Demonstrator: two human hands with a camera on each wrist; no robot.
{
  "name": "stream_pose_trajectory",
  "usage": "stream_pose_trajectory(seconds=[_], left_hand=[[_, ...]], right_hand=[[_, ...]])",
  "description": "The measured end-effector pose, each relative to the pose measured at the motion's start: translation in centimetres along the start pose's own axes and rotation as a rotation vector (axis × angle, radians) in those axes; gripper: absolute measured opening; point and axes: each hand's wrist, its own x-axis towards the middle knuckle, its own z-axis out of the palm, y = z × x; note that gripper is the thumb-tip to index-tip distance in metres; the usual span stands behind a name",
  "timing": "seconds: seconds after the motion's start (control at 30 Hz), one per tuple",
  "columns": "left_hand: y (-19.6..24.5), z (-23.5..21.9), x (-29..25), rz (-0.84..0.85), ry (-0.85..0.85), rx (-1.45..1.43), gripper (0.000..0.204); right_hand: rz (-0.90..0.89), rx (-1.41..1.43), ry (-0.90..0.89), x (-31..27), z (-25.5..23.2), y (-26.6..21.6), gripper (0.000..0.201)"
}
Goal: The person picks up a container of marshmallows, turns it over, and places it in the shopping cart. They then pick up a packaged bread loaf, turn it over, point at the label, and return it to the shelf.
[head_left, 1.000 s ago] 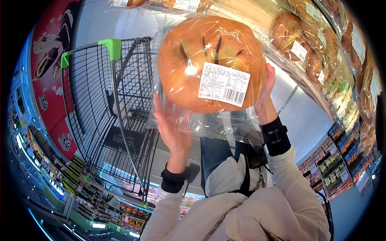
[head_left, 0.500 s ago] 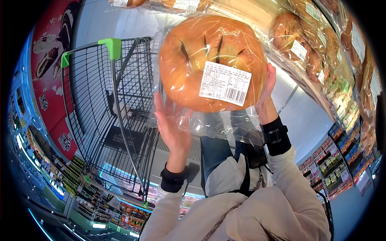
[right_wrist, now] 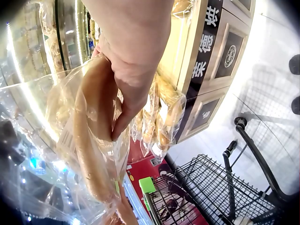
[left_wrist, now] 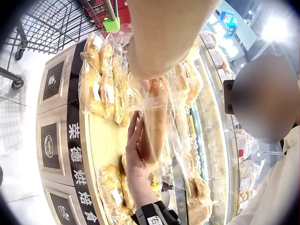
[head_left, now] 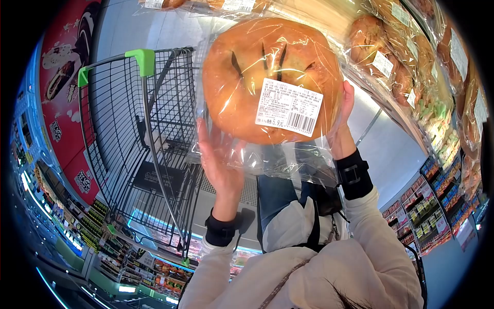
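Both hands hold up a large round bread (head_left: 247, 108) in a clear plastic bag, in front of the body. The bread has a golden-brown crust with dark slits, and a white price label (head_left: 290, 108) with a barcode faces the head camera. My left hand (head_left: 222, 167) grips the left lower edge, its thumb seen through the plastic. On the opposite edge, my right hand (head_left: 343, 123) has its fingers wrapped round the side. In the right wrist view, the right hand (right_wrist: 133, 79) pinches the bread's rim, and the loose bag hangs off it.
A wire shopping cart (head_left: 123, 113) with green corners stands at the left. Bagged breads (head_left: 378, 56) with labels lie on the wooden display shelf at the right, and more bags line its far edge. In the left wrist view, a person (left_wrist: 269, 178) appears at the right.
The bread has tilted and shifted very slightly to the right, and the bright glare beside its label has faded. Both hands keep their hold; the cart and shelf look the same.
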Motion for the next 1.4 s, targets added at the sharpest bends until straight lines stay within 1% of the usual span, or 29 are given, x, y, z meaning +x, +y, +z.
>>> stream_pose_trajectory(seconds=[0.27, 0.37, 0.57, 0.87, 1.03, 1.23, 1.4], left_hand=[[0.1, 0.0, 0.1, -0.021, 0.002, -0.010, 0.052], [0.0, 0.0, 0.2, -0.013, -0.014, -0.037, 0.053], [0.2, 0.0, 0.3, -0.019, -0.007, 0.021, 0.056], [0.1, 0.0, 0.3, -0.015, -0.014, -0.007, 0.057], [0.1, 0.0, 0.3, -0.030, -0.010, -0.027, 0.055], [0.0, -0.1, 0.3, -0.030, -0.025, -0.026, 0.055], [0.0, 0.0, 0.2, -0.028, -0.024, -0.023, 0.054]], right_hand=[[-0.019, -0.017, 0.004, 0.0, -0.3, -0.2, 0.048], [-0.022, -0.014, -0.012, 0.0, -0.6, -0.3, 0.049], [-0.025, -0.026, -0.011, 0.0, -0.1, -0.2, 0.049], [-0.033, -0.040, -0.007, 0.1, -0.5, -0.3, 0.049], [-0.028, -0.013, -0.035, -0.1, -0.2, -0.3, 0.050], [0.013, 0.056, -0.168, 0.0, -1.0, -0.6, 0.051], [0.011, 0.082, -0.171, 0.0, -1.1, -0.6, 0.052]])
